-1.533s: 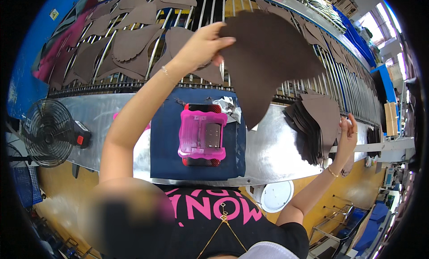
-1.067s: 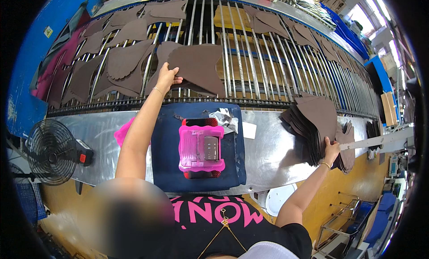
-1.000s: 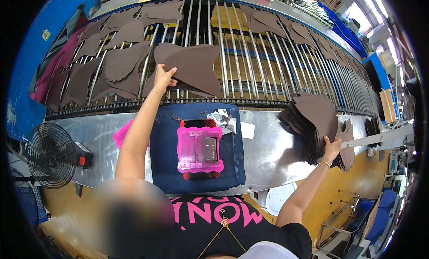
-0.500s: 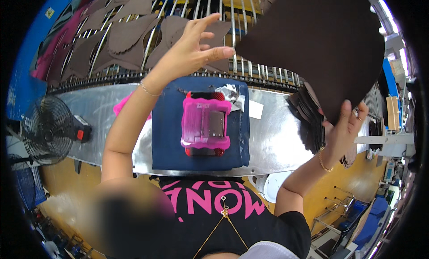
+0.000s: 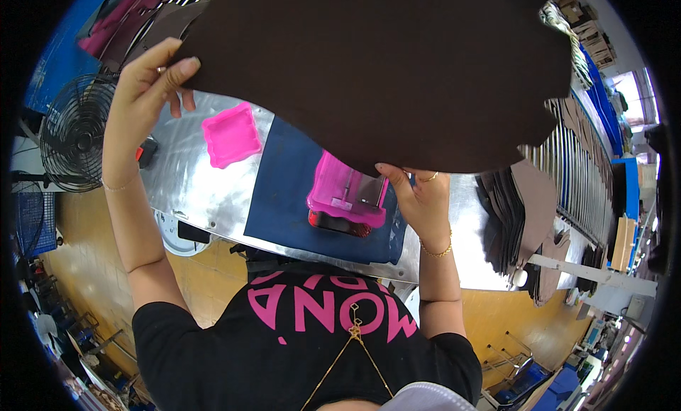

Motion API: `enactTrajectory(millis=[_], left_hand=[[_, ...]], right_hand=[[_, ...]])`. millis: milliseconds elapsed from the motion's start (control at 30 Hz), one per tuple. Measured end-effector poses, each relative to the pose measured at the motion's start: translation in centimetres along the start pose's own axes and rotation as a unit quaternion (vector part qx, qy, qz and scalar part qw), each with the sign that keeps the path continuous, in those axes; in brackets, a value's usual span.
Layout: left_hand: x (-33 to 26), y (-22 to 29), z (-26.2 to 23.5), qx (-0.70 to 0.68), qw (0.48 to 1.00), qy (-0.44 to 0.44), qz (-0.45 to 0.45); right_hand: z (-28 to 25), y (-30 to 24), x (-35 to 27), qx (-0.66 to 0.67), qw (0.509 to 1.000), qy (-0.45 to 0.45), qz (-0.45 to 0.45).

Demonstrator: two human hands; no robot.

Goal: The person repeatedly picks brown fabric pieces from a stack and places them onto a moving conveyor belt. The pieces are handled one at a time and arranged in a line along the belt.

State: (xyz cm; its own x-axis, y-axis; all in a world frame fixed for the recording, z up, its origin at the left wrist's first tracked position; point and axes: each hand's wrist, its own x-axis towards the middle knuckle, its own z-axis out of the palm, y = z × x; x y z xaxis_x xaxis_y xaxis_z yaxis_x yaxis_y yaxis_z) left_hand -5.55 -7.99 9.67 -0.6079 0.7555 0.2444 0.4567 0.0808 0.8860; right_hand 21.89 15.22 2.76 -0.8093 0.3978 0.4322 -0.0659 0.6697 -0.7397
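Both hands hold the big brown leather piece (image 5: pixel 383 70) up above the metal bench (image 5: pixel 191 191), left hand (image 5: pixel 145 85) pinching one edge and right hand (image 5: pixel 418 198) gripping the lower edge, spreading it flat over the pink tray (image 5: pixel 347 198).

bright, even overhead light glares white off the metal table (image 5: pixel 206 191) beside the pink tray (image 5: pixel 231 134), while the big dark brown sheet (image 5: pixel 383 63) above it stays nearly featureless, the fisheye bends the table's edges and blacks out the corners.
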Motion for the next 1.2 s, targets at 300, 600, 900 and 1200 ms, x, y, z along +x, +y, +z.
enactTrajectory(millis=[300, 600, 900, 1200], left_hand=[[-1.6, -1.3, 5.9, 0.031, 0.984, -0.142, -0.104], [0.9, 0.4, 15.2, 0.139, 0.939, -0.231, 0.213], [1.7, 3.0, 21.9, 0.091, 0.902, -0.311, 0.284], [7.1, 4.7, 17.5, -0.237, 0.853, -0.399, -0.239]], right_hand=[[-4.6, 2.6, -5.1, -0.143, 0.989, -0.017, 0.020], [-10.3, 5.5, -15.0, -0.043, 0.961, 0.075, 0.261], [-21.7, 2.8, -16.2, 0.013, 0.952, 0.220, 0.213], [-20.3, 2.7, -5.7, 0.209, 0.908, 0.249, 0.264]])
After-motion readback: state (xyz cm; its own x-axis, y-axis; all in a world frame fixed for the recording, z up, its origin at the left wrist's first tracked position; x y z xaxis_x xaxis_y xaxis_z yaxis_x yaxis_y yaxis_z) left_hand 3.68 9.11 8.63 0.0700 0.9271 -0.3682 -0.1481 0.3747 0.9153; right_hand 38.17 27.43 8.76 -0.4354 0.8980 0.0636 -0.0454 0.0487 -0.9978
